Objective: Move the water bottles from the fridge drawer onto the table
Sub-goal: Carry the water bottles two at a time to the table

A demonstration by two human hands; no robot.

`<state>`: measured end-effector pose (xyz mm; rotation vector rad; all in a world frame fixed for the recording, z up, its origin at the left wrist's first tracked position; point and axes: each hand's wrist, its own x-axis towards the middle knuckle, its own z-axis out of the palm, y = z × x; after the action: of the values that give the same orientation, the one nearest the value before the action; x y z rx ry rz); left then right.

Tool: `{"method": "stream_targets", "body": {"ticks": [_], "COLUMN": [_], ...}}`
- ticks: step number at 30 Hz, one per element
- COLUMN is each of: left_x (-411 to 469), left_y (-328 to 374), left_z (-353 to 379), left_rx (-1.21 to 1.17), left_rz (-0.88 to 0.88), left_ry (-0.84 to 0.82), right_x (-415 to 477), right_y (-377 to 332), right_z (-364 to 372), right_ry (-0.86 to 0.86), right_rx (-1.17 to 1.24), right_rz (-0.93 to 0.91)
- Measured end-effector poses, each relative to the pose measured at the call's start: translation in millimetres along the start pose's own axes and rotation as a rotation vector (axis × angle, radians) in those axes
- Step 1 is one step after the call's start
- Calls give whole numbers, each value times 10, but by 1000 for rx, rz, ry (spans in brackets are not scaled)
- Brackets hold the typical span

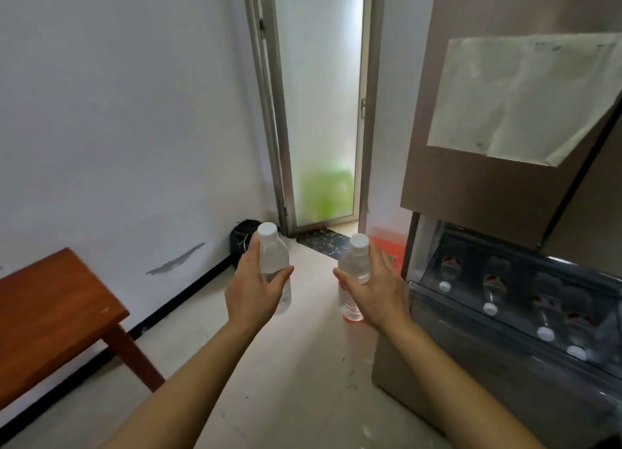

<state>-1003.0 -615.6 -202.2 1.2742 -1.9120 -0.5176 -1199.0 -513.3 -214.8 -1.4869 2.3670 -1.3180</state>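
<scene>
— So, where now, the two bottles?

— Both lifted, both upright, long axis vertical. Left bottle wrapped in the left hand, grip closed around the middle, thumb across the front. Right bottle in the right hand, fingers more spread but pressing the side, white cap free above.

— And the tabletop?

— At about 8 o'clock from the left hand, well apart, wooden, low. Left hand clearly nearer; right hand must probably cross further.

— More bottles remaining?

— Yes, several lying in the open fridge drawer, at 3 o'clock from the right hand. Task only partly done, as it seems.
</scene>
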Motion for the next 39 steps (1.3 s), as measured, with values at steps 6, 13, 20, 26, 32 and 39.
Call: {"method": "stream_targets", "body": {"ticks": [6, 13, 20, 26, 32, 39], "left_x": [17, -117, -345, -414, -4, 507], "left_y": [-1043, -2620, -3783, -4813, -5834, -6701], "left_z": [-1190, -2913, -4003, -4619, -5311, -6272], "left_rx": [152, 234, 221, 229, 259, 329], "left_rz": [-8, -162, -372, -536, -651, -810], "left_ry": [49, 190, 327, 423, 513, 649], "right_x": [-199, -597, -935, -1161, -1159, -959], "right_y": [-1109, -2789, -3985, -4820, -5709, -6979], "right_z": [1001, 2696, 4004, 5159, 6461, 7610], "right_ry": [-124, -324, -503, -655, -793, -962], "right_rx": [-17, 95, 167, 197, 279, 328], "right_rz": [-149, -253, -395, -459, -476, -531]}}
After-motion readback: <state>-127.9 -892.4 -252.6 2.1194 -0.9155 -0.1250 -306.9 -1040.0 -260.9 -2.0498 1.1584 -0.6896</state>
